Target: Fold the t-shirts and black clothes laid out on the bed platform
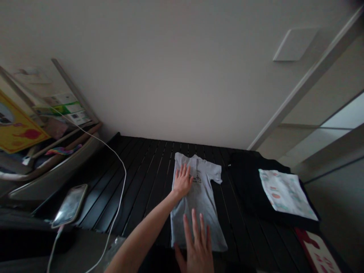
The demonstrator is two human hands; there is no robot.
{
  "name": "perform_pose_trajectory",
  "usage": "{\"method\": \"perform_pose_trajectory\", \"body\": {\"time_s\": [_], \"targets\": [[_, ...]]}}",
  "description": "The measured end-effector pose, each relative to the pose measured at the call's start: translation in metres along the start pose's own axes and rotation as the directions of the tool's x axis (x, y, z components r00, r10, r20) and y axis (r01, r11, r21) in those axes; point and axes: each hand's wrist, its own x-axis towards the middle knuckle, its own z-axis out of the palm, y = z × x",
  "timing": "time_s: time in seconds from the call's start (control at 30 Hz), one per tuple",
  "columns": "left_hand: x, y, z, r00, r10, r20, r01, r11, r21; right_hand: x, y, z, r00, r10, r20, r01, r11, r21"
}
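A small light grey T-shirt (pixel 202 197) lies flat on a black slatted table (pixel 142 178), collar away from me, its left side folded in and its right sleeve sticking out. My left hand (pixel 182 181) rests flat on the upper left part of the shirt, fingers spread. My right hand (pixel 197 246) presses flat on the shirt's lower hem, fingers stretched out. Neither hand holds anything.
A black folded garment (pixel 247 185) with a white patterned folded cloth (pixel 286 193) on it lies to the right. A phone (pixel 69 205) on a white charging cable (pixel 121 178) sits at the left. Cluttered shelves with boxes (pixel 42 125) stand far left. A wall is behind.
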Motion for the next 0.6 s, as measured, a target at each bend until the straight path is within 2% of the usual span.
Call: {"method": "perform_pose_trajectory", "body": {"time_s": [0.07, 0.13, 0.23, 0.3, 0.37, 0.43, 0.53, 0.6], "targets": [[-0.008, -0.005, 0.014, 1.0, 0.01, 0.004, -0.01, 0.997, 0.07, 0.0, 0.004, 0.002, 0.987, -0.089, 0.131, 0.082, 0.995, 0.06], [-0.012, -0.008, 0.02, 1.0, 0.02, 0.002, -0.02, 0.994, 0.11, -0.002, 0.005, 0.007, 0.968, -0.134, 0.214, 0.113, 0.988, 0.107], [-0.011, -0.011, 0.021, 0.999, 0.048, 0.001, -0.048, 0.99, 0.134, 0.003, 0.009, 0.009, 0.957, -0.134, 0.259, 0.101, 0.985, 0.137], [-0.013, -0.012, 0.018, 0.997, 0.072, 0.004, -0.072, 0.988, 0.136, 0.018, 0.018, 0.005, 0.964, -0.105, 0.242, 0.07, 0.986, 0.148], [-0.017, -0.015, 0.016, 0.995, 0.095, 0.01, -0.095, 0.987, 0.132, 0.044, 0.037, -0.001, 0.985, -0.003, 0.175, -0.02, 0.991, 0.132], [-0.024, -0.017, 0.012, 0.993, 0.115, 0.016, -0.116, 0.985, 0.126, 0.074, 0.064, -0.004, 0.983, 0.172, 0.072, -0.177, 0.981, 0.082], [-0.032, -0.021, 0.004, 0.991, 0.132, 0.026, -0.135, 0.984, 0.117, 0.113, 0.111, 0.001, 0.906, 0.422, 0.008, -0.422, 0.906, -0.026], [-0.035, -0.02, -0.004, 0.99, 0.133, 0.042, -0.137, 0.984, 0.111, 0.128, 0.136, 0.01, 0.85, 0.524, 0.047, -0.52, 0.851, -0.076]]}}
